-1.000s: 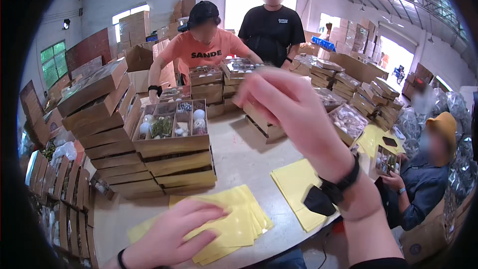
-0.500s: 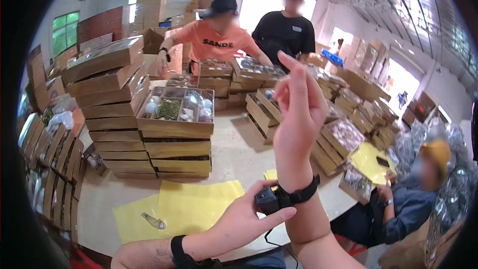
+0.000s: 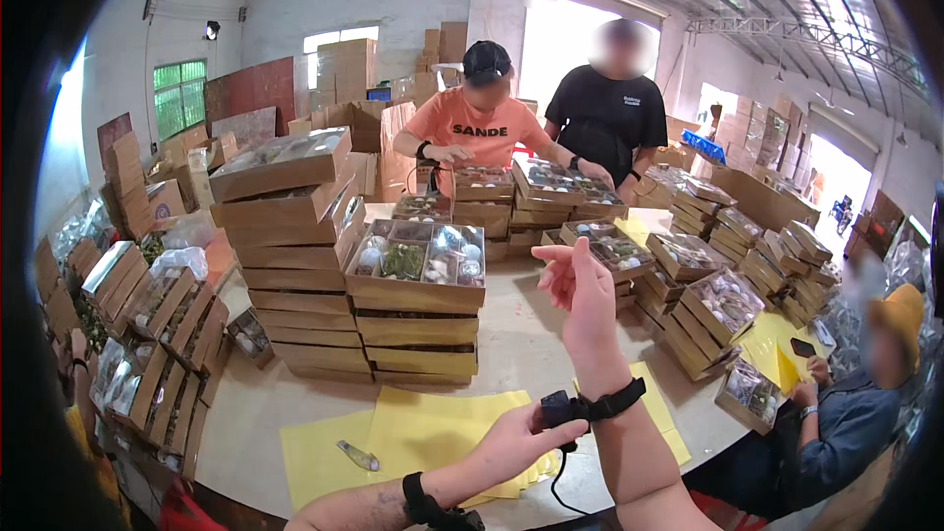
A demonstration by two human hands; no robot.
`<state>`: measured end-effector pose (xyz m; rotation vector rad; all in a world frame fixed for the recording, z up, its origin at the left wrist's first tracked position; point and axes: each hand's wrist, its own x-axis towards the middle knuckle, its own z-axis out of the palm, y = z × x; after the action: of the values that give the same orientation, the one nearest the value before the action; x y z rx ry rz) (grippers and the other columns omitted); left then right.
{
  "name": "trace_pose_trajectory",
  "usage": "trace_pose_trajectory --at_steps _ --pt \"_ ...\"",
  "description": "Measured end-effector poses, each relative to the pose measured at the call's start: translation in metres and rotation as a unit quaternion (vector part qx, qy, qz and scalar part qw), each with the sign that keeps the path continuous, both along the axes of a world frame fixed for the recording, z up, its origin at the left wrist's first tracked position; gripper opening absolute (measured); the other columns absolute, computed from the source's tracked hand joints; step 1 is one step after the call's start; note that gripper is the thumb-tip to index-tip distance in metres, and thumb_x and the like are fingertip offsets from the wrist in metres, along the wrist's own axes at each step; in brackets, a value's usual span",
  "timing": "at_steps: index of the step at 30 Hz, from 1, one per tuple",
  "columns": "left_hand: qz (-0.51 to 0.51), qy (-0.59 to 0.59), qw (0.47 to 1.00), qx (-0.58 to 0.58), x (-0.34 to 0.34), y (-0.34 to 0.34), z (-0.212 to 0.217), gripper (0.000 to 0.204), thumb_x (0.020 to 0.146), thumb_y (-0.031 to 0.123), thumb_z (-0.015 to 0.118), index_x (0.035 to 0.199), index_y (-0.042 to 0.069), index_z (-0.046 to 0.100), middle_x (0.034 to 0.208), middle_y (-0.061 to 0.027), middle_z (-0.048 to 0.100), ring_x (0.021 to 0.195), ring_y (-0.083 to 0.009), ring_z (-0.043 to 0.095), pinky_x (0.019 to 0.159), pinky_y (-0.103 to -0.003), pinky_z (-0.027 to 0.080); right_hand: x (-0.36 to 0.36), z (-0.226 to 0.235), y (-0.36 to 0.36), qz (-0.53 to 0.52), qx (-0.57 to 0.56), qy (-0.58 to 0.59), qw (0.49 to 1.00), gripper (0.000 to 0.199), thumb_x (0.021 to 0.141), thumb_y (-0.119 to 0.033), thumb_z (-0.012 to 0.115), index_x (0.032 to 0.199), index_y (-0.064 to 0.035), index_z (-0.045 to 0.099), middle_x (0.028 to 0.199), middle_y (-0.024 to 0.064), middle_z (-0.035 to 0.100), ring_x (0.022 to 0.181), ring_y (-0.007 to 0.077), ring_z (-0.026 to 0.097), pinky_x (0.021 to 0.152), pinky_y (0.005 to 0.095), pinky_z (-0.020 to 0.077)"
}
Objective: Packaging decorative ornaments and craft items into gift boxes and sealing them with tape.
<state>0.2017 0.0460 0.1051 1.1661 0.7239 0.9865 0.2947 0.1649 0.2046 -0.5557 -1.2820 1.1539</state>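
Right forearm up over the table [image 3: 521,354]'s front edge, right hand [image 3: 587,307] raised, fingers loosely curled and apart, nothing in it. My left hand [image 3: 513,441] reaches across, thumb and fingers closed around the black cube [image 3: 558,408] on my right wrist strap [image 3: 618,398]; cable [image 3: 559,484] hangs below. Yellow sheets [image 3: 423,423] near front edge, small blade [image 3: 358,455] on them. Box stacks [image 3: 418,285] toward left edge, more boxes [image 3: 723,305] along right. Two co-workers [image 3: 482,123] at far edge, one seated at right. White-walled [image 3: 295,10] warehouse, metal roof.
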Motion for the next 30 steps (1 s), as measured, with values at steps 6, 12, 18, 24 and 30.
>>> trace_pose_trajectory --at_steps 6,12,18,24,30 --pt "0.018 0.074 0.997 0.013 -0.006 0.002 0.008 0.043 0.091 0.035 0.069 0.116 0.000 0.063 0.096 -0.0015 0.067 0.085 -0.0075 0.061 0.078 -0.024 0.048 -0.002 -0.018 0.018 0.075 -0.029 0.093 0.992 0.051 0.103 -0.042 0.042 0.082 -0.0019 0.065 0.057 -0.0016 0.048 0.050 0.0066 0.038 0.048 0.0216 0.0263" --pt "-0.009 0.077 0.997 -0.013 -0.007 0.000 0.010 0.044 0.091 0.034 0.068 0.119 0.000 0.062 0.103 -0.0027 0.067 0.092 -0.0080 0.063 0.081 -0.024 0.048 -0.008 -0.021 0.021 0.039 -0.020 0.054 0.998 0.049 0.103 -0.040 0.043 0.079 -0.0028 0.065 0.056 -0.0021 0.047 0.049 0.0064 0.038 0.048 0.0214 0.0262" --pt "-0.066 0.098 0.988 0.097 -0.014 -0.014 0.029 0.085 0.094 0.021 0.065 0.156 0.012 0.007 0.124 -0.0103 0.064 0.100 -0.0103 0.063 0.091 -0.026 0.048 0.018 -0.018 0.041 0.268 -0.116 0.365 0.884 0.039 0.102 -0.038 0.045 0.080 -0.0103 0.063 0.057 -0.0017 0.041 0.051 0.0111 0.032 0.052 0.0274 0.0266" --pt "-0.059 0.092 0.991 0.081 -0.027 -0.004 0.020 0.073 0.096 0.015 0.060 0.154 0.009 0.017 0.127 -0.0140 0.061 0.104 -0.0156 0.063 0.094 -0.029 0.049 0.022 -0.014 0.032 0.291 -0.130 0.441 0.839 0.035 0.100 -0.035 0.047 0.078 -0.0112 0.062 0.057 -0.0016 0.039 0.052 0.0116 0.031 0.053 0.0278 0.0258" --pt "-0.100 -0.026 0.993 -0.049 -0.016 -0.003 -0.002 0.050 0.104 0.024 0.045 0.145 -0.002 0.035 0.136 -0.0074 0.051 0.118 -0.0135 0.053 0.102 -0.031 0.044 -0.016 -0.013 -0.002 0.354 -0.164 0.470 0.791 0.036 0.098 -0.034 0.047 0.075 -0.0092 0.061 0.056 -0.0024 0.037 0.051 0.0108 0.031 0.053 0.0273 0.0246"
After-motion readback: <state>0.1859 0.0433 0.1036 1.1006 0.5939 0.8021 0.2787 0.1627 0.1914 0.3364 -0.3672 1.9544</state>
